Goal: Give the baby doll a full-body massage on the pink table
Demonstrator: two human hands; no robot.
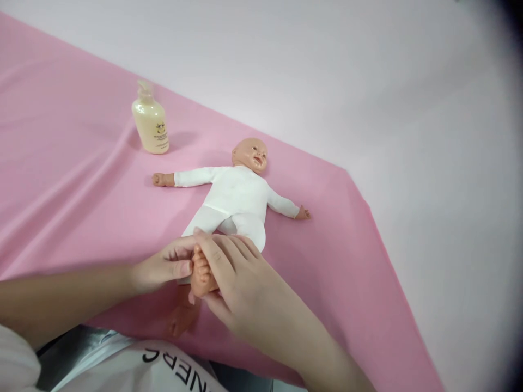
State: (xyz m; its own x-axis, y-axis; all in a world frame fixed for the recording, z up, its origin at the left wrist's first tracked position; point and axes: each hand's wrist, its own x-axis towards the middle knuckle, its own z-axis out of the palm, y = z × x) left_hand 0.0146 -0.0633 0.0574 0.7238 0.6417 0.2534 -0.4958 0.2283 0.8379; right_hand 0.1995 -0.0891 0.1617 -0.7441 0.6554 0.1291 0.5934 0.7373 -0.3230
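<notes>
A baby doll (241, 188) with a white cloth body lies on its back on a pink sheet, arms spread and head away from me. One of its feet (201, 280) is raised between my hands. My left hand (167, 264) is closed around the foot's left side, its thumb by the toes. My right hand (241, 277) wraps over the leg and the foot's right side, fingers bent across the top. Below them, the doll's other foot (182, 318) rests on the sheet, partly in shadow. My hands hide the raised lower leg.
A pale yellow pump bottle (152, 120) stands upright on the pink sheet (81, 130), beyond the doll's outstretched arm. The sheet's edge runs diagonally behind the doll and down the right side. A white surface (408, 136) lies beyond it.
</notes>
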